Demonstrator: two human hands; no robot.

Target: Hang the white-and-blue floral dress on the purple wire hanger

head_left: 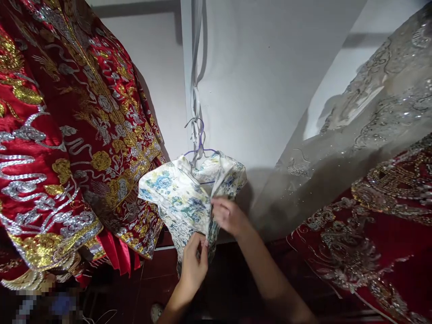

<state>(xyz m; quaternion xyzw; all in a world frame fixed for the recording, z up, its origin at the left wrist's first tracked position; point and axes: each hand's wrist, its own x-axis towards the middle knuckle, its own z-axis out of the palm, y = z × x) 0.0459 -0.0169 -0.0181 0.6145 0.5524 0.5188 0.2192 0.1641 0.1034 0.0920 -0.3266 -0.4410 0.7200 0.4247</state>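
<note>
A white short-sleeved shirt with blue, green and yellow flowers hangs from a thin purple hanger in front of me. Its collar is partly open at the neck. My left hand is closed on the front edge of the shirt at mid-chest, thumb against the fingers. Higher up, my right hand has its fingers curled and pinched at the same front edge, just below the neck opening. Whether a button lies between the fingertips is hidden.
White straps run down the pale wall to the hanger. A red jacket with gold and silver embroidery hangs close on the left. On the right are a sheer beaded gown and a red beaded garment. The floor below is dark.
</note>
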